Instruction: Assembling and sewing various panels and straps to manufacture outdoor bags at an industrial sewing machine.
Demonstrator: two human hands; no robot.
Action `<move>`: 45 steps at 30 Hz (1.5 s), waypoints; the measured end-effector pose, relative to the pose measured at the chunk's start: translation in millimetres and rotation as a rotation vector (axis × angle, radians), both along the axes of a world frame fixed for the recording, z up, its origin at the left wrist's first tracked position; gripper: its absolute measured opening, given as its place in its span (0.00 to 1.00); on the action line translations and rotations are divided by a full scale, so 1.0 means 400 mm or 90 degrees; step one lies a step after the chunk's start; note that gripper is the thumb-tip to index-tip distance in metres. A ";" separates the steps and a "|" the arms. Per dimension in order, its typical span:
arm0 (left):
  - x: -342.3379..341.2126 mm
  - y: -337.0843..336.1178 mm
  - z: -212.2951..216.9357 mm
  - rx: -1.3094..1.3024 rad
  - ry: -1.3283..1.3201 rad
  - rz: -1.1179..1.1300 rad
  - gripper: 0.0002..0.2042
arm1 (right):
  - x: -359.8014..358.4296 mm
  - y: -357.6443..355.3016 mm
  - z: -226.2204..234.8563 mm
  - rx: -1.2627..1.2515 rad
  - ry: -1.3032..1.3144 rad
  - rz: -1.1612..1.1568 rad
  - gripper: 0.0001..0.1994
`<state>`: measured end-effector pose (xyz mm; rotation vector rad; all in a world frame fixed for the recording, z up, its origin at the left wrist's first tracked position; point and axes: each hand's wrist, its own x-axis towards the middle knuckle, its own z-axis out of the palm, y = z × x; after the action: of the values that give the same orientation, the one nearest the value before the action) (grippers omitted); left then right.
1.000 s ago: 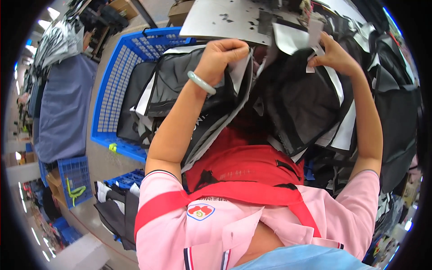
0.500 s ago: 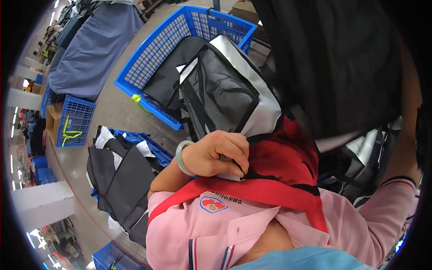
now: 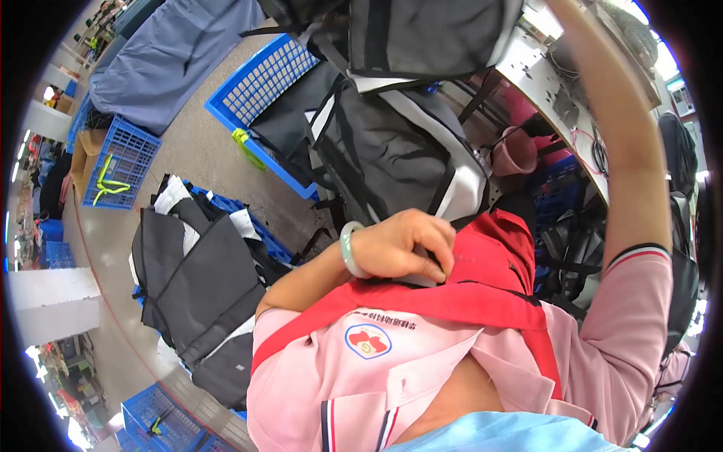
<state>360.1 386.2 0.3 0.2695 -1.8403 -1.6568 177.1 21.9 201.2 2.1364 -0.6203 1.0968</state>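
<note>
My left hand [image 3: 403, 245], with a pale bangle at the wrist, is closed in front of the red apron [image 3: 482, 252]. Whatever its curled fingers pinch, if anything, is hidden. My right arm [image 3: 629, 143] reaches far forward, and its hand lies beyond the upper edge of the picture. A dark grey bag [image 3: 433, 38] with a light lower edge hangs at the top, partly cut off; what holds it does not show. Beneath it a grey and black bag [image 3: 384, 158] with a silver-white side leans over the near end of a blue plastic basket [image 3: 263, 75].
Dark fabric pieces [image 3: 207, 282] are heaped on another blue crate at left. Beyond stands a blue crate [image 3: 120, 169] with a yellow-green tie, near a blue-grey cloth cover [image 3: 173, 64]. A worktable [image 3: 550, 83], a pink bucket [image 3: 516, 151] and black bags [image 3: 572, 256] stand at right.
The dark bag has moved from the near upper right to the top middle, above the basket. My right arm has stretched forward. My left hand stays closed at the apron.
</note>
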 end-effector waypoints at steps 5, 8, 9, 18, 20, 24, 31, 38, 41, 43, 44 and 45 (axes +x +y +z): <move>-0.044 -0.042 -0.018 -0.008 0.002 -0.006 0.04 | -0.125 0.104 -0.539 0.642 0.238 0.086 0.10; -0.104 -0.037 -0.032 -0.084 -0.019 -0.018 0.03 | -0.128 0.327 -0.586 0.881 0.043 0.108 0.11; -0.135 -0.049 -0.037 -0.075 0.001 -0.049 0.03 | -0.143 0.375 -0.560 0.865 0.045 0.110 0.12; -0.571 -0.123 -0.069 -0.300 -0.046 -0.234 0.07 | -0.167 0.447 -0.421 0.730 0.088 0.114 0.11; -0.620 -0.087 0.013 -0.266 0.013 -0.282 0.07 | -0.127 0.427 -0.446 0.589 0.157 0.143 0.14; -0.701 -0.047 0.055 -0.132 0.020 -0.372 0.08 | -0.024 0.377 -0.501 0.406 0.235 0.072 0.18; -0.780 0.017 -0.125 -0.126 0.207 -0.303 0.24 | -0.016 0.236 -0.655 0.779 0.284 -0.130 0.21; -0.384 -0.280 0.061 -0.162 -0.074 -0.029 0.08 | -0.157 0.450 -0.518 0.752 0.215 -0.052 0.13; -0.313 -0.494 0.113 -0.409 -0.155 0.301 0.08 | -0.264 0.540 -0.504 0.624 0.015 0.077 0.07; -0.299 -0.557 0.130 -0.475 -0.276 0.256 0.10 | -0.326 0.588 -0.398 0.757 0.050 -0.003 0.08; -0.298 -0.569 0.129 -0.453 -0.340 0.172 0.11 | -0.367 0.602 -0.378 0.780 -0.010 -0.014 0.08; -0.323 -0.543 0.169 -0.428 -0.549 0.120 0.15 | -0.419 0.603 -0.343 0.815 -0.032 -0.056 0.09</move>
<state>230.8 169.2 68.0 0.9182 -2.7544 -0.7257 9.7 263.1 64.0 3.0260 -1.7584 0.7306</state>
